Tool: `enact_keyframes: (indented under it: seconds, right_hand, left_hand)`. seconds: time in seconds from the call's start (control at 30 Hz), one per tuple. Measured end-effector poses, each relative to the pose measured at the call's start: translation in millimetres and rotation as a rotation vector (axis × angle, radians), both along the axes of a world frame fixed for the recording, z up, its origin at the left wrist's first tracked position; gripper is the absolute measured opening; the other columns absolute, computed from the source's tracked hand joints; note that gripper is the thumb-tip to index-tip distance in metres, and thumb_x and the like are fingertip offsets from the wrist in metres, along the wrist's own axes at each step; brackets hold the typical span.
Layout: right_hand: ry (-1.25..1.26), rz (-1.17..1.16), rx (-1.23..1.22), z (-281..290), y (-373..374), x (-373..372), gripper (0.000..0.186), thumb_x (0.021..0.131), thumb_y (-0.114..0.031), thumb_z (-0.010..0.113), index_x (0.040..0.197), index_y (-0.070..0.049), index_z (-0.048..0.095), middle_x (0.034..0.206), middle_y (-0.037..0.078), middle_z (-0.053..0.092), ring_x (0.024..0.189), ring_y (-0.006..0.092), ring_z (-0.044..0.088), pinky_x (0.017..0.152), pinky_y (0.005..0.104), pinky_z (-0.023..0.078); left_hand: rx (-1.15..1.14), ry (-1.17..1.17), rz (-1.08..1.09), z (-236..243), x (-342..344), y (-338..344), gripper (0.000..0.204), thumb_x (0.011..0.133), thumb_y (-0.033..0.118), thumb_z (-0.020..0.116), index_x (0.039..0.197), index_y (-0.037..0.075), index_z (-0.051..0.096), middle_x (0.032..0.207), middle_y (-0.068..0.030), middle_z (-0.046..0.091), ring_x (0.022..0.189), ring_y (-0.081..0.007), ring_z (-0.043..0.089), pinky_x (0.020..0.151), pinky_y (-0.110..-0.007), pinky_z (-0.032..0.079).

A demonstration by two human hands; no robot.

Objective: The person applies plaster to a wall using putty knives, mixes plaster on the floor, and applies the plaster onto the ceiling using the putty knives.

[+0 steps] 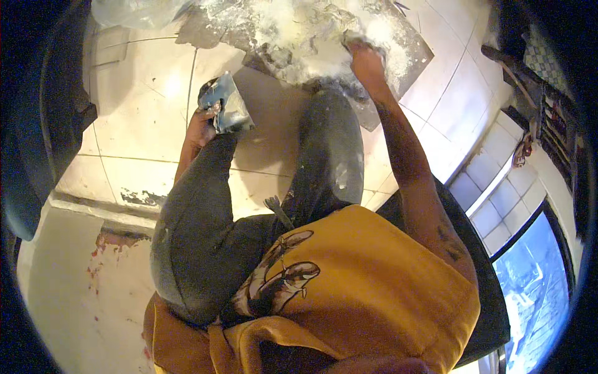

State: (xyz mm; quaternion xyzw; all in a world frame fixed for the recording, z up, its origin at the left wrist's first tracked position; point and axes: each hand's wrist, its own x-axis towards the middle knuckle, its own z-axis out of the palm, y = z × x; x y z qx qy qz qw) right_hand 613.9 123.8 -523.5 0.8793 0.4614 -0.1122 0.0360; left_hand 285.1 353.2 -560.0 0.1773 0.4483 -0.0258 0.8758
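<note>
On the left, my left hand [200, 127] is closed round a flat blue-grey plate [227, 106] smeared with white, like a small plastering trowel; its grip side is partly hidden. Ahead of my knees lies a heap of lumpy white material [299, 43], wet-looking in places. My right arm reaches forward to it, and my right hand [367, 64] is closed at the heap's right side. Its fingertips are blurred, so what they hold cannot be made out. Under the heap is a greyish board [418, 55] with white dust on it.
A clear plastic bag [137, 11] lies at the far left on the pale tiled floor [143, 81]. A thin dark tool with a splayed end [278, 212] rests at my lap. Dark wooden furniture [548, 124] stands right, above a blue-lit panel [536, 293].
</note>
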Motion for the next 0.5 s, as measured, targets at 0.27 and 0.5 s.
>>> enact_keyframes:
  seconds: [0.27,0.5]
  right_hand:
    - [0.032,0.000,0.157,7,-5,44,0.039,0.060,0.002,0.048,0.098,-0.006,0.054,0.094,0.011,0.057,0.078,0.0300,0.056,0.068,0.0359,0.046]
    - [0.101,0.132,-0.014,-9,-5,-2,0.041,0.062,0.003,0.044,0.101,-0.006,0.053,0.101,0.012,0.055,0.090,0.0287,0.053,0.078,0.0359,0.043]
  left_hand:
    - [-0.045,-0.059,-0.043,8,18,-9,0.031,0.070,0.005,0.056,0.100,0.005,0.051,0.091,-0.0060,0.056,0.083,-0.0192,0.054,0.077,-0.035,0.045]
    - [0.055,-0.105,-0.058,-27,-16,9,0.033,0.072,0.005,0.055,0.104,0.004,0.048,0.097,-0.0089,0.055,0.087,-0.0189,0.054,0.074,-0.030,0.046]
